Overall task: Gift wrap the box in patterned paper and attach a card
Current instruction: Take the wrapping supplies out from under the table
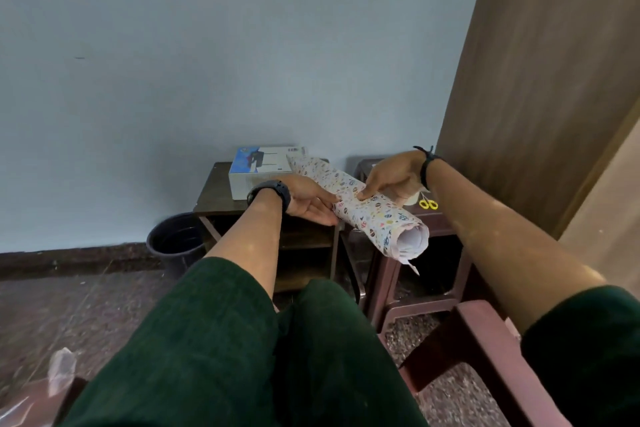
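A roll of white patterned wrapping paper [372, 210] lies slanted in the air between a dark wooden table [214, 198] and a plastic stool. My right hand [391, 178] grips the roll from above, thumb and fingers curled round it. Against the roll's left side rests my left hand [308, 199], palm up with straight fingers. A white and blue box [256, 170] sits on the table behind my left hand. Under my right hand, a roll of tape [412, 199] is partly hidden, next to yellow-handled scissors [428, 203]. No card is in view.
A maroon plastic stool [443, 229] stands right of the table. A dark bin [175, 239] sits on the floor to the left, by the blue wall. A maroon chair arm [491, 340] is near right. Clear plastic wrap [52, 378] lies bottom left.
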